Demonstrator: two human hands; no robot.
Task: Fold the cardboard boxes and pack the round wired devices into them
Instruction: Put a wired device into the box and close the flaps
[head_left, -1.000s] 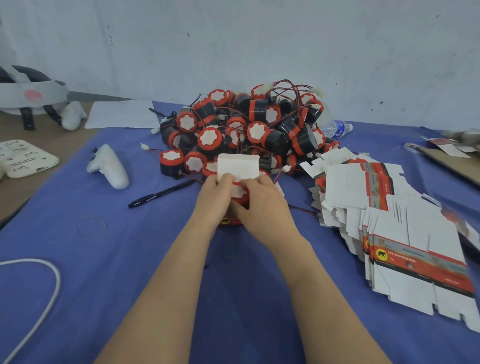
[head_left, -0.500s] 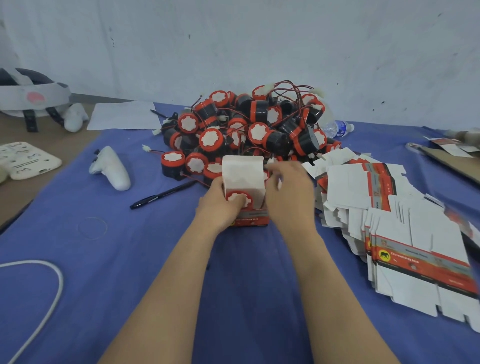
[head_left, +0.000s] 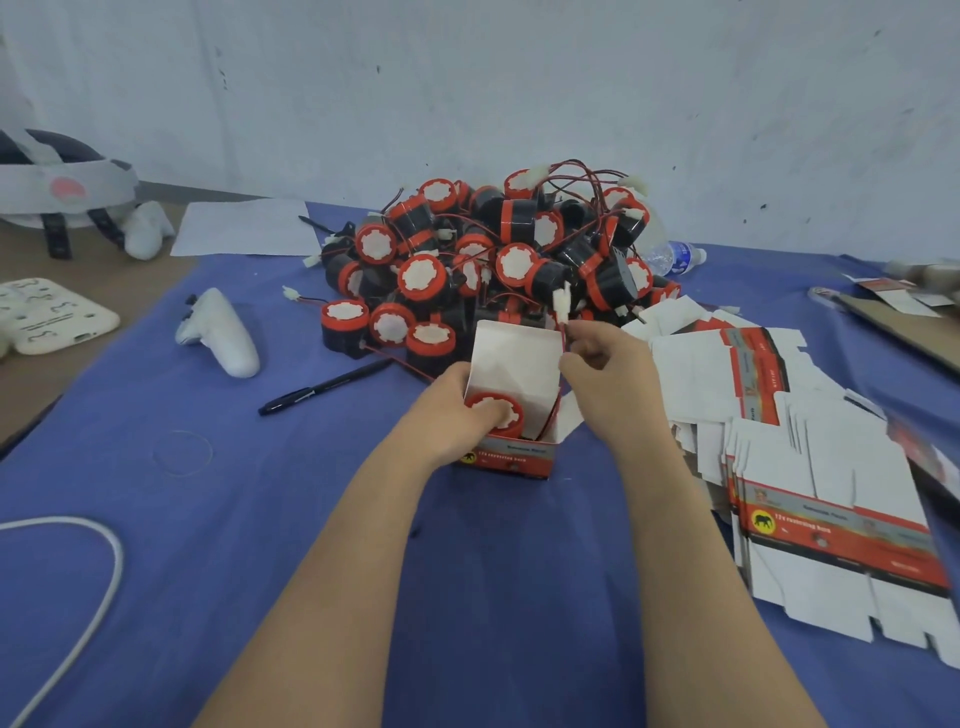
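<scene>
My left grip (head_left: 457, 410) covers the left wall of the cardboard box (head_left: 511, 457), so I cannot see that side. Its fingers curl round the box and the thumb lies on the round device (head_left: 496, 410) inside. Only the device's red rim and white scalloped top show; its body is sunk in the box. My right grip (head_left: 608, 374) pinches the red wire (head_left: 563, 338) just below its white plug (head_left: 561, 306), held above the box's right edge. The box stands on the blue cloth (head_left: 260, 545) over the desk (head_left: 31, 400), with its plain white lid flap (head_left: 514, 358) upright. The print on its red and grey front is too blurred to read.

Just behind the box is the pile of devices (head_left: 493, 260): black drums with red bands, white faces and tangled thin wires. A clear plastic bottle (head_left: 675, 257) is half hidden behind it. To my right lie the flat box blanks (head_left: 805, 467), white card with a red stripe, their far edge smeared. To my left are a black pen (head_left: 324, 387), a smooth white controller (head_left: 221, 332) and a white cable (head_left: 78, 597) that runs out of the frame. A headset (head_left: 57, 182) is cut off at the left edge.
</scene>
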